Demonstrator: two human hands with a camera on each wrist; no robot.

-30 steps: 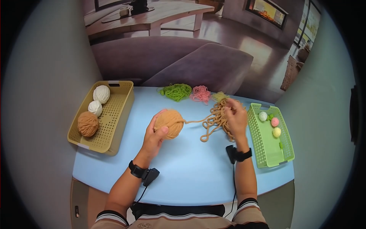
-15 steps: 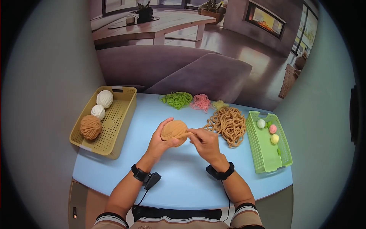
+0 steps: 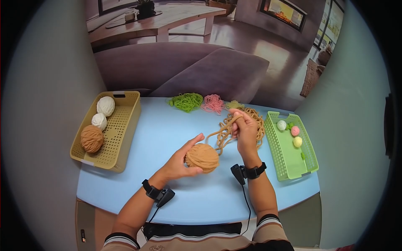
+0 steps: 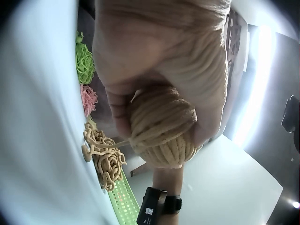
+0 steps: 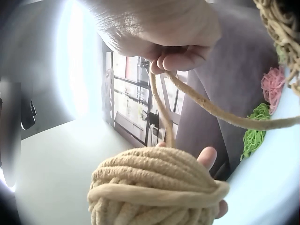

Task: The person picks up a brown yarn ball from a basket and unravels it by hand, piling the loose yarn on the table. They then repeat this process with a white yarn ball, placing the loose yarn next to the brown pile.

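My left hand (image 3: pixel 176 165) grips a tan ball of thick yarn (image 3: pixel 203 158) above the table, with thumb and fingers around its left side. In the right wrist view, the ball (image 5: pixel 154 192) shows wraps running side by side and one thicker strand across them. To the right and farther back, my right hand (image 3: pixel 247 133) pinches the tan strand (image 5: pixel 225 117). From those fingertips one length runs down to the ball and another leads away to the side. Behind the right hand lies a loose heap of the same tan yarn (image 3: pixel 258 121), partly covered by that hand.
Green (image 3: pixel 186 102), pink (image 3: pixel 213 103) and pale yellow yarn tangles (image 3: pixel 234 105) lie along the table's back edge. A tan basket (image 3: pixel 121 138) at left holds two white balls and a brown ball (image 3: pixel 91 138). At right, a green basket (image 3: pixel 289 161) holds small balls.
The right hand came from the heap to the ball, then drew back toward the heap with the strand. In the left hand, the ball has shifted right and a little nearer, and it is turned differently.
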